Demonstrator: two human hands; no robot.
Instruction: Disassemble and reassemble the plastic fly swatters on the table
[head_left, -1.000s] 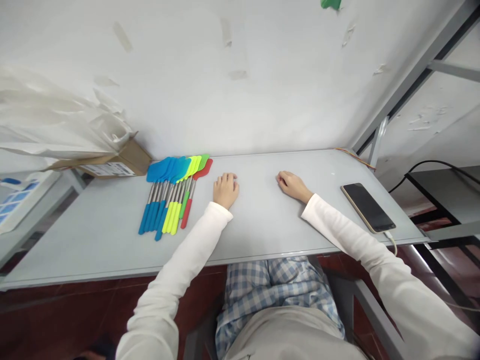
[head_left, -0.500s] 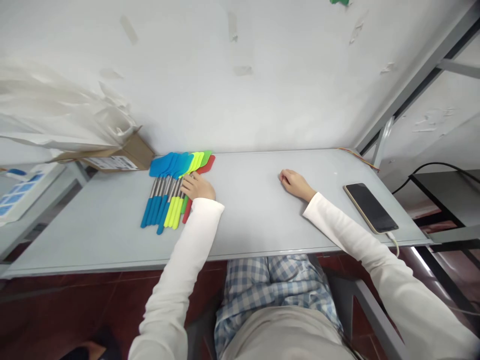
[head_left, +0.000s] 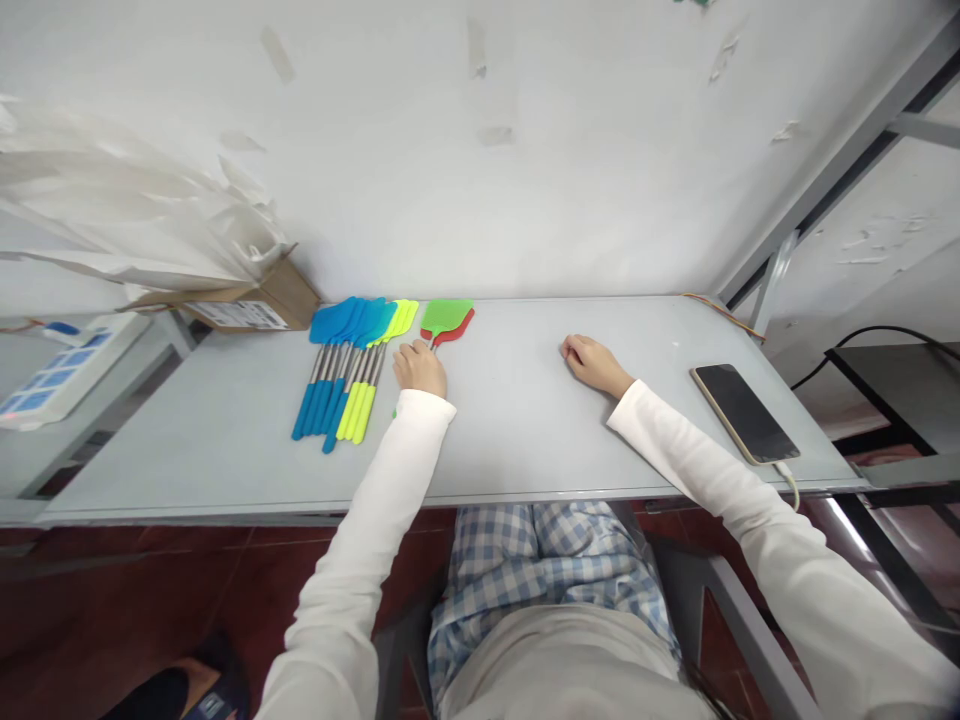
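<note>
My left hand [head_left: 421, 369] is closed around the shaft of a green spatula [head_left: 448, 316], and its palm and fingers hide most of the handle. The head of a red spatula [head_left: 459, 331] pokes out beneath the green one; I cannot tell whether its handle is in my grip too. Just left of that hand lie several blue spatulas [head_left: 319, 408] in an overlapping row, with yellow-green spatulas [head_left: 364, 414] beside them, heads toward the wall. My right hand [head_left: 592, 362] rests on the tabletop with its fingers curled in, holding nothing visible.
A cardboard box [head_left: 281, 298] stands at the table's back left, against white plastic sheeting [head_left: 150, 200]. On the right of the grey table [head_left: 517, 430] lies a phone [head_left: 745, 413] with a white cable. A white power strip [head_left: 64, 370] sits farther left.
My left hand has moved right, drawing the green and red spatulas away from the yellow-green ones. A gap now separates their heads. My right hand stays where it was.
</note>
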